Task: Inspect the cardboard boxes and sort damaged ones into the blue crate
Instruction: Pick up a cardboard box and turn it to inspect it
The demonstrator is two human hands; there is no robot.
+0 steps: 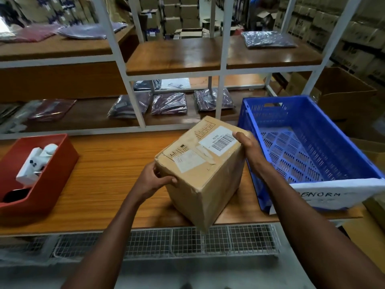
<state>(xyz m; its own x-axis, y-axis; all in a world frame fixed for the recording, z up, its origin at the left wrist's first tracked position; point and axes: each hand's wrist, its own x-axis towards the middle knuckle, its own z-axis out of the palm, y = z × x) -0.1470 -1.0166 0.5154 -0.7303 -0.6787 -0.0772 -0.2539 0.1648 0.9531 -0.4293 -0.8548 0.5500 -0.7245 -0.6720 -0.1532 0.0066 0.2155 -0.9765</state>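
Your hands hold a taped cardboard box (203, 170) tilted above the desk (100, 180) — left hand (155, 180) grips its near corner, right hand (248, 147) its far edge w/ barcode label; blue crate (308, 142) just right.

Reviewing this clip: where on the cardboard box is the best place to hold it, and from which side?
Grip the cardboard box at its two opposite short ends, one hand from each side, as the left hand and right hand do now. It is tilted, wide and flat-sided, so fingers wrapping opposite edges steady it; the taped, labelled top stays visible.
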